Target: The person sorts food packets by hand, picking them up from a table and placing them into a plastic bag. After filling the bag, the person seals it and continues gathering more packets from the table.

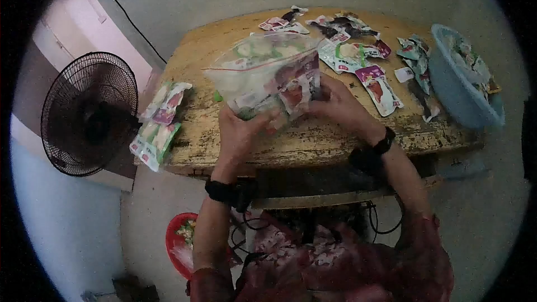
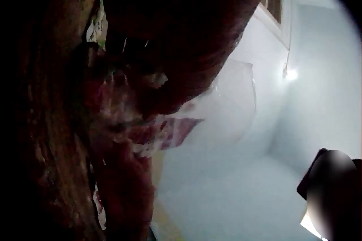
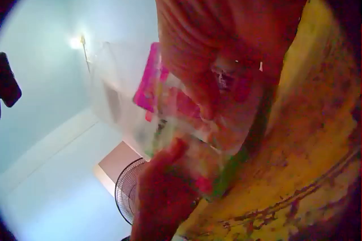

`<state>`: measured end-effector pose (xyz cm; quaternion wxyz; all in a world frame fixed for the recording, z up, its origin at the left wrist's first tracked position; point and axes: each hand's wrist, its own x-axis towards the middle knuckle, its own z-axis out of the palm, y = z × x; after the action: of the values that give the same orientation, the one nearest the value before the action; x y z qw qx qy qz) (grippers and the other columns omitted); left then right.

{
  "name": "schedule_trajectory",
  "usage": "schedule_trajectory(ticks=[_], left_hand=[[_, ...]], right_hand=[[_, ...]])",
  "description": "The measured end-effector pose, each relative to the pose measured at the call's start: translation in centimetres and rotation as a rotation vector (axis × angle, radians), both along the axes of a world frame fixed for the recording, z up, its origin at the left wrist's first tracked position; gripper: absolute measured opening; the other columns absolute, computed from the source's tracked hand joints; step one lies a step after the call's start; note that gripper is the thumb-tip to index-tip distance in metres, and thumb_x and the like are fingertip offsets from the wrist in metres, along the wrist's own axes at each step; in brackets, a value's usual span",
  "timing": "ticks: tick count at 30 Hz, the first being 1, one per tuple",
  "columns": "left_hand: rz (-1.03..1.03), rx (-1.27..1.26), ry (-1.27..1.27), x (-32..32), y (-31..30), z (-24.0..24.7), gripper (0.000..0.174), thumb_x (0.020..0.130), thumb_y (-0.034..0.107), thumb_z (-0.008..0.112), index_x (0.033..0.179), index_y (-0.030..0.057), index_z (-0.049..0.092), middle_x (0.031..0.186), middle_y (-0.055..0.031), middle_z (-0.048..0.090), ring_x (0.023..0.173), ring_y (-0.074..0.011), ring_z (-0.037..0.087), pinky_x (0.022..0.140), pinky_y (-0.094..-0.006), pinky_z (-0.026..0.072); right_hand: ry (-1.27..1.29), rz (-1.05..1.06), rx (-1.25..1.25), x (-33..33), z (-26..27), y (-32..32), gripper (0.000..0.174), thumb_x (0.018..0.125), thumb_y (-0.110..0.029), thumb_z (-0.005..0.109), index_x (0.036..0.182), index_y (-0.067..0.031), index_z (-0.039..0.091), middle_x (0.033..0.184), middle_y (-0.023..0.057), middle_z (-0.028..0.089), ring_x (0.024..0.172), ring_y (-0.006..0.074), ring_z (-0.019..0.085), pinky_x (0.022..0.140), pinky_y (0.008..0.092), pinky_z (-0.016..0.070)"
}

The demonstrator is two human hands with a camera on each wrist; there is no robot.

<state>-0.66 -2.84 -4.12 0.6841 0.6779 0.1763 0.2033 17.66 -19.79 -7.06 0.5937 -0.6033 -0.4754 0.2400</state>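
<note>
A clear zip bag (image 1: 229,81) with a red line along its mouth stands upright between both hands, just over the near part of the table. Several snack packets (image 1: 293,92) show through the plastic, some magenta, some green and white. My left hand (image 1: 243,128) grips the bag's lower left side, thumb across the front. On the lower right side my right hand (image 1: 344,109) holds it with the thumb in front and the fingers behind. In the right wrist view a magenta packet (image 3: 146,91) stands inside the bag. The left wrist view is dark, the bag (image 2: 232,100) partly behind the hand.
The worn yellow table (image 1: 190,117) bears loose packets (image 1: 380,89) at the right and back, and more packets (image 1: 159,126) at its left edge. A blue basin (image 1: 464,89) with packets stands far right. A black fan (image 1: 89,114) is at left, a red basin (image 1: 182,246) below.
</note>
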Motion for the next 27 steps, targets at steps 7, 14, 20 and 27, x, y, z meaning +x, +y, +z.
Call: schedule_trajectory(ticks=[7, 14, 20, 27], left_hand=[[-0.063, -0.228, -0.287, 0.0, -1.4, -0.5, 0.055, 0.076, -0.001, 0.078, 0.126, -0.0039, 0.054, 0.112, -0.0161, 0.069, 0.091, -0.0228, 0.071, 0.075, -0.0345, 0.0605], [-0.231, -0.278, -0.339, 0.1, 0.1, -1.1, 0.070, 0.073, -0.004, 0.077, 0.136, -0.0031, 0.047, 0.117, -0.0157, 0.066, 0.105, -0.0251, 0.068, 0.083, -0.0401, 0.0600], [-0.091, 0.161, -0.115, 0.5, 0.5, 0.8, 0.061, 0.075, 0.003, 0.079, 0.130, -0.0041, 0.054, 0.114, -0.0129, 0.067, 0.098, -0.0191, 0.067, 0.077, -0.0330, 0.0585], [0.060, 0.319, -0.157, 1.4, 1.3, -0.7, 0.039, 0.085, 0.012, 0.071, 0.120, -0.0054, 0.064, 0.112, -0.0097, 0.068, 0.098, -0.0165, 0.065, 0.078, -0.0290, 0.0550]], right_hand=[[0.130, 0.130, 0.048, -0.3, 1.2, -0.7, 0.082, 0.084, -0.016, 0.077, 0.152, -0.0020, 0.033, 0.149, 0.0116, 0.047, 0.134, 0.0222, 0.048, 0.112, 0.0361, 0.0387], [0.252, 0.248, 0.082, -1.1, 3.1, -1.5, 0.087, 0.083, -0.017, 0.076, 0.155, -0.0042, 0.028, 0.148, 0.0105, 0.047, 0.134, 0.0204, 0.047, 0.113, 0.0356, 0.0369], [0.056, 0.030, 0.068, -0.3, 2.5, -1.8, 0.077, 0.079, -0.024, 0.084, 0.143, -0.0025, 0.046, 0.134, 0.0118, 0.060, 0.125, 0.0219, 0.055, 0.109, 0.0373, 0.0423], [-0.117, -0.072, 0.023, 1.3, 0.1, -1.0, 0.068, 0.081, -0.024, 0.082, 0.138, -0.0019, 0.051, 0.129, 0.0102, 0.063, 0.118, 0.0202, 0.059, 0.104, 0.0357, 0.0450]])
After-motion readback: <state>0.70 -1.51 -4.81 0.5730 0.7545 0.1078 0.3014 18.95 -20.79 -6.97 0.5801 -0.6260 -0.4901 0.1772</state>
